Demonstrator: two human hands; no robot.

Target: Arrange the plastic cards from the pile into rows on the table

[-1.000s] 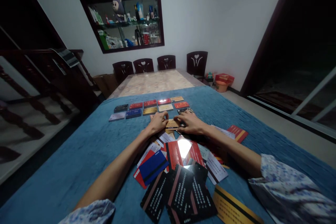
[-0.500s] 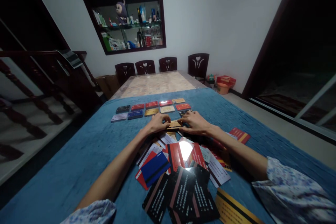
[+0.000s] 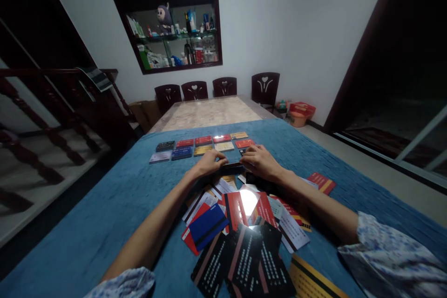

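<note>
My left hand and my right hand hold one card between them by its two ends, just above the blue cloth. The card is seen nearly edge-on, dark and thin. Both hands pinch it with curled fingers. Beyond the hands lie two neat rows of cards, red, blue, gold and dark. Nearer me is a loose heap of cards, red, white, blue and black, with a glare spot on one.
A bare marble table top extends past the cloth, with several dark chairs behind it. A red and gold card lies apart at the right. A wall niche holds bottles and a plush toy. A stair rail runs at left.
The gold card, lying flat under my fingers before, has been lifted and tipped up so that only its edge shows. Both hands rose slightly with it.
</note>
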